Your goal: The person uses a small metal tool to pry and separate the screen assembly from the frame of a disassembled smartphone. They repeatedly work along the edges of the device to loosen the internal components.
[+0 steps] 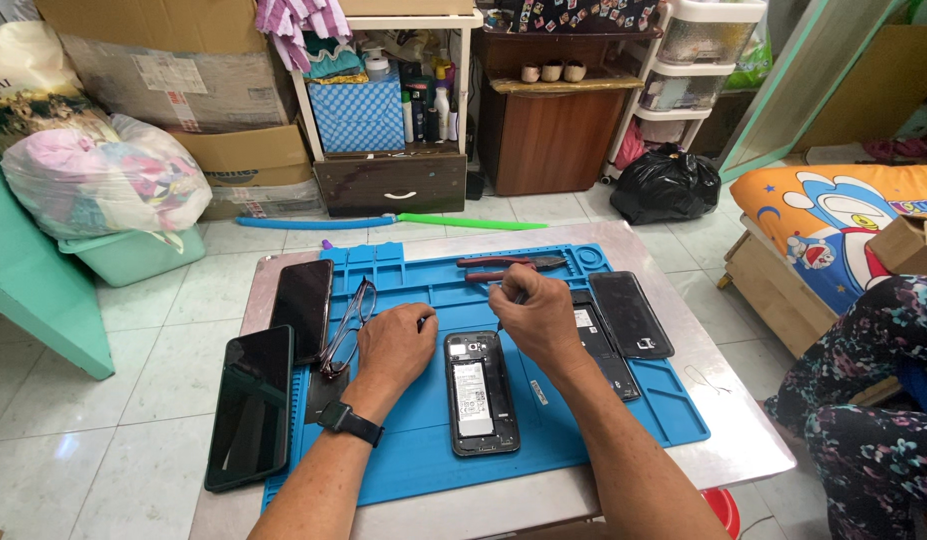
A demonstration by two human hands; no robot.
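- Opened phone (pixel 480 392), back cover off and its inner side facing up, lies flat on the blue work mat (pixel 623 420), near the front edge of the small table (pixel 743 450) and between my two forearms.
- Left hand (pixel 393 345) rests on the mat just left of the opened phone, fingers curled in; a small dark item shows at the fingertips, but I cannot tell what it is. A black wrist band (pixel 350 422) sits on that arm.
- Right hand (pixel 538 315) is above the top end of the opened phone, fingers pinched narrowly on a thin tool (pixel 515 298); its tip is hidden behind the hand.
- Left of the mat I note a large dark tablet (pixel 249 405) lying screen up, and beyond it a second dark phone (pixel 303 308).
- Folded eyeglasses (pixel 349 325) lie just beside my left hand, on the mat's left part.
- Right of my right hand, a black frame part (pixel 605 350) and a black back cover (pixel 631 314) lie side by side on the mat.
- Red-handled pliers (pixel 508 265) lie along the mat's far edge.
- Beyond the table, on the tiled floor: a blue and green pole (pixel 383 221), a black bag (pixel 668 185), a dark drawer unit (pixel 391 182).
- At far right sits another person's leg in patterned cloth (pixel 873 400).
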